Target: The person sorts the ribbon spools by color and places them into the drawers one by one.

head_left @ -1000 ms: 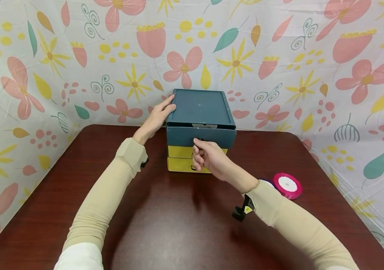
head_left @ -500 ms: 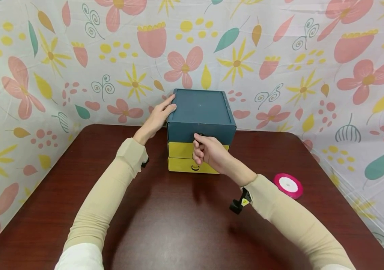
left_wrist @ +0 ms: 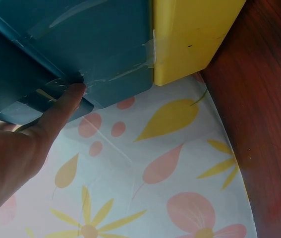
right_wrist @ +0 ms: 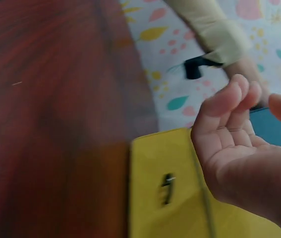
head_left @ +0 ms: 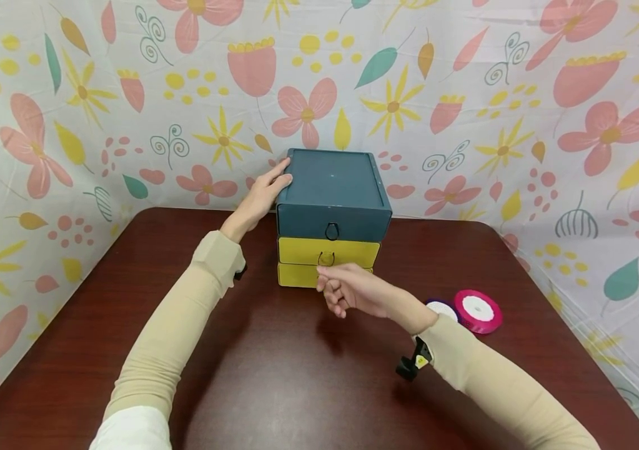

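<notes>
A small drawer cabinet [head_left: 330,178] with a blue upper part stands at the back of the table. Its blue top drawer [head_left: 305,220] is closed flush, a black loop handle hanging from the front. Below sit two yellow drawers, the middle drawer [head_left: 297,250] and the bottom drawer [head_left: 293,275]. My left hand [head_left: 257,197] rests along the cabinet's upper left edge; a fingertip touches the blue side [left_wrist: 105,54] in the left wrist view. Just in front of the yellow drawers is my right hand [head_left: 358,289], its fingers loosely curled around nothing, close below the middle drawer's loop handle [head_left: 326,258].
To the right lie a magenta ribbon spool [head_left: 490,317] and a dark-rimmed spool [head_left: 443,309], the latter partly behind my right forearm. A flower-print curtain [head_left: 431,75] hangs right behind the dark red table [head_left: 285,387].
The blue top drawer, slightly out at first, has been pushed flush. My right hand has since left its handle and moved down in front of the yellow drawers. My left hand stays put.
</notes>
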`<state>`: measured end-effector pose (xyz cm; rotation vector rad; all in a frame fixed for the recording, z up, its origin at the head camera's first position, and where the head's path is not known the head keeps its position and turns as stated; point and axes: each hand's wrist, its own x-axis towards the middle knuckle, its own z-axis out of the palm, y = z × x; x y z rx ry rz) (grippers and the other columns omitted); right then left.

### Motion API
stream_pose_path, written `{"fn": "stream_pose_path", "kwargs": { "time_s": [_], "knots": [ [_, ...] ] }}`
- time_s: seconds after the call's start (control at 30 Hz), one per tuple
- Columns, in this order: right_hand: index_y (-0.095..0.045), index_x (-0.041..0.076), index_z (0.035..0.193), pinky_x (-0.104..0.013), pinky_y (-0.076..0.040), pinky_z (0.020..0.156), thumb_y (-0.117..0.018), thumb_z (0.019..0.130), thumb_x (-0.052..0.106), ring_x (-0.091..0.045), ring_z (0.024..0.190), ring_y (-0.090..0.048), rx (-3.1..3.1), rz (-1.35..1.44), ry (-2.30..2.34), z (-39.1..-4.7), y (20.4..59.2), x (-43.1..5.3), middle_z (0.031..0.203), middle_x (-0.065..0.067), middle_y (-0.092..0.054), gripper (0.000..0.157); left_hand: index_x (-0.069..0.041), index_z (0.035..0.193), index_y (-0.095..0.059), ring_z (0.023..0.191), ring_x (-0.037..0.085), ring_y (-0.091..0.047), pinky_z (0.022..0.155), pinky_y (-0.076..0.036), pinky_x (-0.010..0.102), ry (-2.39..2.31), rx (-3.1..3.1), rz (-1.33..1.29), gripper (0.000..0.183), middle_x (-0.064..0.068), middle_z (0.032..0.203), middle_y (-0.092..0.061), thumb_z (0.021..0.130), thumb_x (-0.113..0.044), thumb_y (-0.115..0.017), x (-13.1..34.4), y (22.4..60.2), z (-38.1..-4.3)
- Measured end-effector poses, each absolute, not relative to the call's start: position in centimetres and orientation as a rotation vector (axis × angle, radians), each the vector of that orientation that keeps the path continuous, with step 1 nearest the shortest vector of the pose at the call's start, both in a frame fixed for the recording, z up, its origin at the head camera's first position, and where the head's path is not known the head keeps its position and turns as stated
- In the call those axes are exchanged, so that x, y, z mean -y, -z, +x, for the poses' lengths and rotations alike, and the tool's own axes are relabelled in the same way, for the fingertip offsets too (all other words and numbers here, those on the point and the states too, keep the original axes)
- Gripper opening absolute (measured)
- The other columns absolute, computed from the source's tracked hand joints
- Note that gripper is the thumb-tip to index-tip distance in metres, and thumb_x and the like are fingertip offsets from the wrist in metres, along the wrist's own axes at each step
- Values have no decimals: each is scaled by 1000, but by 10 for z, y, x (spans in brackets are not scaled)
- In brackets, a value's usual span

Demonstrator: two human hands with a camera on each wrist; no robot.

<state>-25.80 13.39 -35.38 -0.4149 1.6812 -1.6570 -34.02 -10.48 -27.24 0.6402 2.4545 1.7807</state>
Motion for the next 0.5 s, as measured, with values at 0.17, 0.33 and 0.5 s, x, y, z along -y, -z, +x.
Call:
{"fn": "stream_pose_path", "kwargs": {
  "time_s": [0.17,0.33,0.5],
  "knots": [
    [-56,4,109,-26,-46,51,-51,97,48,-13,52,-51,-1708,-298,1648,-262,373,-133,64,2,-53,46,-18,157,-18,151,24,-15,121,-20,46,-1783,-2454,637,58,5,164,-12,104,-30,-39,106,272,-340],
    [-51,2,124,-27,-43,53,-46,99,50,-14,55,-48,-1687,-218,1778,-272,381,-124,65,3,-51,55,-17,157,-18,150,24,-16,120,-21,46,-1788,-2455,646,57,5,164,-12,105,-30,-38,106,272,-339],
    [-57,5,117,-25,-41,54,-42,102,44,-14,55,-47,-1647,-211,1889,-277,385,-117,63,3,-53,44,-16,156,-18,151,24,-13,121,-19,46,-1781,-2457,657,57,6,164,-12,105,-28,-38,105,272,-338]
  ]
}}
